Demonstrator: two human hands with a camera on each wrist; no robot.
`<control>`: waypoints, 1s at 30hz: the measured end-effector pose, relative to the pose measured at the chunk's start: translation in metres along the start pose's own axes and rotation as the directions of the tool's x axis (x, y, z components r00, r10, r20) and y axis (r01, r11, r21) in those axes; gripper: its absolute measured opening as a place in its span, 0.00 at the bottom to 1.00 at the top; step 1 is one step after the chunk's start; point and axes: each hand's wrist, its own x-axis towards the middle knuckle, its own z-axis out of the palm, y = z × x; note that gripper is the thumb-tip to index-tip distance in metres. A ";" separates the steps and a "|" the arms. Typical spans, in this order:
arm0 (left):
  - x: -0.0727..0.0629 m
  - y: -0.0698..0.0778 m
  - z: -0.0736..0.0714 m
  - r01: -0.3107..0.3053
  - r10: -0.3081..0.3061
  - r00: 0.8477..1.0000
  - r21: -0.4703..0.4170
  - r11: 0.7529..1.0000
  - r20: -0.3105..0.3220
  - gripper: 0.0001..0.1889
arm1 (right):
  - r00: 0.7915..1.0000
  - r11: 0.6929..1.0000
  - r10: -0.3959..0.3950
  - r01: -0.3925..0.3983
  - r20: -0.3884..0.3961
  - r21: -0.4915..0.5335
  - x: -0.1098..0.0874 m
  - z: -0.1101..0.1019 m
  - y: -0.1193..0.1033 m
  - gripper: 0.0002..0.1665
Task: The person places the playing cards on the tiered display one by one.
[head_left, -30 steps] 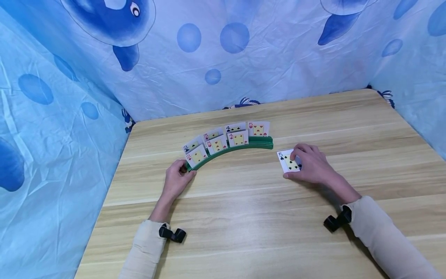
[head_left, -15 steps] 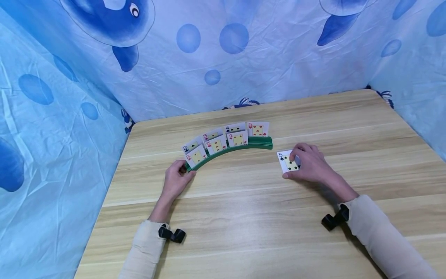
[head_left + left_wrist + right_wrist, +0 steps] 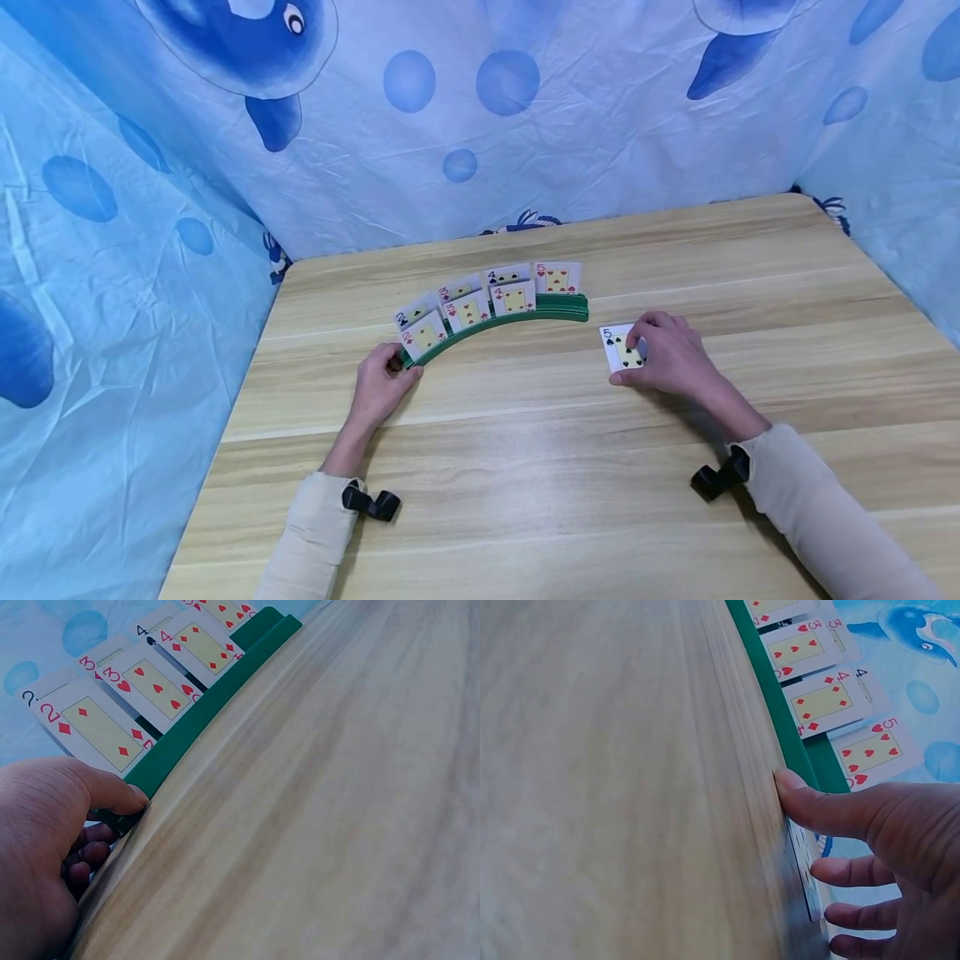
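Observation:
A curved green card holder (image 3: 558,312) stands on the table with two rows of playing cards in it, among them a two of diamonds (image 3: 101,735), a three of hearts (image 3: 156,688), a four of diamonds (image 3: 513,297) and a five of hearts (image 3: 557,277). My left hand (image 3: 381,385) pinches the holder's left end, thumb in front and fingers behind. To the right of the holder, my right hand (image 3: 671,354) holds a five of spades (image 3: 613,343), face up at table level. Its thumb is at the near edge, a bent finger on the face; part of the card is hidden.
The wooden table (image 3: 525,467) reaches toward me and to the right. A blue sheet with whale prints (image 3: 487,167) hangs behind it and along both sides. A black wrist camera (image 3: 371,502) sits on the left sleeve, another wrist camera (image 3: 720,475) on the right.
Both hands keep their places on the holder and the five of spades. The right forearm has shifted slightly to the left; the head view has moved a little.

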 end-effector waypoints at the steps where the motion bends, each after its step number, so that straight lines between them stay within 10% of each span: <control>1: 0.000 0.000 0.000 0.000 0.000 1.000 0.000 1.000 0.001 0.22 | 1.000 1.000 0.002 -0.002 -0.002 0.003 0.000 0.000 0.000 0.33; 18: -0.001 0.001 -0.001 -0.008 0.008 1.000 -0.015 1.000 0.003 0.21 | 0.999 1.000 0.017 -0.017 -0.033 0.006 0.000 -0.001 0.001 0.62; 30: -0.001 0.001 -0.001 -0.010 0.010 1.000 0.003 1.000 0.001 0.21 | 0.995 0.998 0.009 -0.015 -0.097 -0.068 -0.003 -0.004 -0.004 0.60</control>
